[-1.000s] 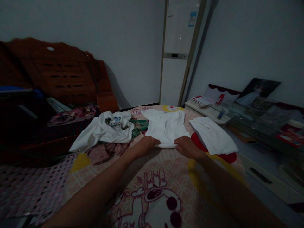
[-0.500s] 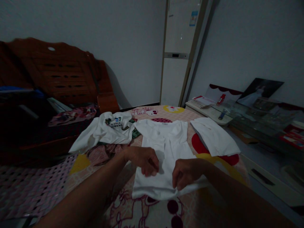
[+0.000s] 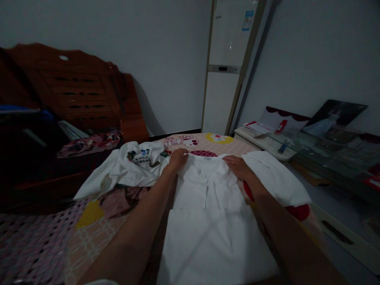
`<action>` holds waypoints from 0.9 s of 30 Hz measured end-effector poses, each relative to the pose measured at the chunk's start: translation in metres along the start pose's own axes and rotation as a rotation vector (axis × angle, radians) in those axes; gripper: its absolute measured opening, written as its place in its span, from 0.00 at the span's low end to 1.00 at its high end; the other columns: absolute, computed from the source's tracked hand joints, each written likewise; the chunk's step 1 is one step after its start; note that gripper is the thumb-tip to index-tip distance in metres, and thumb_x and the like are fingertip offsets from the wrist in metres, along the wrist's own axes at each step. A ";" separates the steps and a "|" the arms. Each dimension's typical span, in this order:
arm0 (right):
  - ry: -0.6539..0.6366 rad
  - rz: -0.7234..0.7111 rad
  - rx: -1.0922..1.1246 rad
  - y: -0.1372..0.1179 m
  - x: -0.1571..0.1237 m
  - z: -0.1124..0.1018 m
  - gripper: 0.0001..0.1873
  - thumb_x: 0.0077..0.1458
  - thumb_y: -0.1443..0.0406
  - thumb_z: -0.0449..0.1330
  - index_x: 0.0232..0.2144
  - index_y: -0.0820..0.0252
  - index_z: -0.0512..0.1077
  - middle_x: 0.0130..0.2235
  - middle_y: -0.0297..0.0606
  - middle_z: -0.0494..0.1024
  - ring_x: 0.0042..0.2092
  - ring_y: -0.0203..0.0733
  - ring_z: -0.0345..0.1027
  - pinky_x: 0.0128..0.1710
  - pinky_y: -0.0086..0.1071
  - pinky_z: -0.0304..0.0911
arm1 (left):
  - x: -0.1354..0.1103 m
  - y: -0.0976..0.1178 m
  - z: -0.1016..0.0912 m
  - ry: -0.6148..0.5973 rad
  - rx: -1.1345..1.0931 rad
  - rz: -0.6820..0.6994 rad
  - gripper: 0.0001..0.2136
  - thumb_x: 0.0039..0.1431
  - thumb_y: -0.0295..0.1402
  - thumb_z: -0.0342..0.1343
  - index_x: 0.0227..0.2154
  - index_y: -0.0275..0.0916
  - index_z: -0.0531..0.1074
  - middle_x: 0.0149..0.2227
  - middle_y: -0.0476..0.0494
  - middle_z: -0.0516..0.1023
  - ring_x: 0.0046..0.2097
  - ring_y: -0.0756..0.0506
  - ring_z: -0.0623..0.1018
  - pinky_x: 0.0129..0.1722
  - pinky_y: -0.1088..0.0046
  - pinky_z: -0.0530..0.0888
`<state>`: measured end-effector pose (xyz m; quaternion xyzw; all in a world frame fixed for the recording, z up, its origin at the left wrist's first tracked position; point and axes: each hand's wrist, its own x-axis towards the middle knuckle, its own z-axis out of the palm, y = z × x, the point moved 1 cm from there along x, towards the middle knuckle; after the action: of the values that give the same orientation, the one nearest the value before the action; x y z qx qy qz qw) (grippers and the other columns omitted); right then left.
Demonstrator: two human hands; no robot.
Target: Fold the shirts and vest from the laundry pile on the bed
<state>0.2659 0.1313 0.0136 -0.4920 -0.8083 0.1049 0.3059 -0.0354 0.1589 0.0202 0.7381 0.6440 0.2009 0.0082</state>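
A white shirt point(image 3: 192, 192) lies on the patterned tablecloth, its collar at the far side. My left hand point(image 3: 179, 159) is closed on its left shoulder. At the opposite shoulder my right hand point(image 3: 238, 167) has its fingers curled on the fabric. A flat white panel of cloth point(image 3: 208, 241) with a straight upper edge covers the near part; I cannot tell whether it belongs to the same shirt. Left of it rests a crumpled white top with a print point(image 3: 136, 162). Beside my right hand lies a folded white garment point(image 3: 276, 178).
The tablecloth point(image 3: 92, 237) covers a rounded table. A dusty-pink cloth point(image 3: 121, 202) lies near its left side. A wooden bench point(image 3: 80, 91) stands at the left, a tall white appliance point(image 3: 221, 99) at the back. On the right is a glass-topped cabinet point(image 3: 320, 150) with papers and a picture.
Both hands have moved from the shirt's lower part away to its shoulders and now rest farther apart. The white panel with the straight edge now shows at the near side.
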 end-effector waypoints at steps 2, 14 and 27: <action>-0.053 -0.014 -0.077 0.008 0.000 0.012 0.18 0.59 0.67 0.51 0.46 0.60 0.77 0.52 0.47 0.77 0.55 0.48 0.69 0.59 0.45 0.60 | -0.001 -0.002 0.007 -0.014 0.039 -0.036 0.16 0.63 0.28 0.46 0.46 0.35 0.77 0.48 0.36 0.79 0.51 0.42 0.77 0.53 0.67 0.70; -0.113 0.038 -0.307 0.028 -0.008 0.017 0.28 0.53 0.73 0.51 0.57 0.67 0.69 0.57 0.51 0.72 0.60 0.49 0.63 0.62 0.44 0.55 | 0.000 -0.018 0.014 -0.066 0.121 -0.167 0.19 0.62 0.30 0.47 0.53 0.29 0.72 0.50 0.28 0.77 0.54 0.37 0.76 0.52 0.65 0.70; -0.027 0.055 -0.261 0.011 -0.006 -0.004 0.22 0.52 0.76 0.50 0.45 0.64 0.78 0.41 0.48 0.79 0.43 0.45 0.71 0.48 0.37 0.65 | -0.003 0.002 0.012 -0.091 -0.084 0.128 0.15 0.62 0.29 0.51 0.48 0.37 0.77 0.50 0.38 0.79 0.52 0.42 0.77 0.55 0.68 0.69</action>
<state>0.2784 0.1309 0.0096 -0.5481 -0.8054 0.0137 0.2253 -0.0306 0.1591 0.0093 0.7850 0.5857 0.1942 0.0554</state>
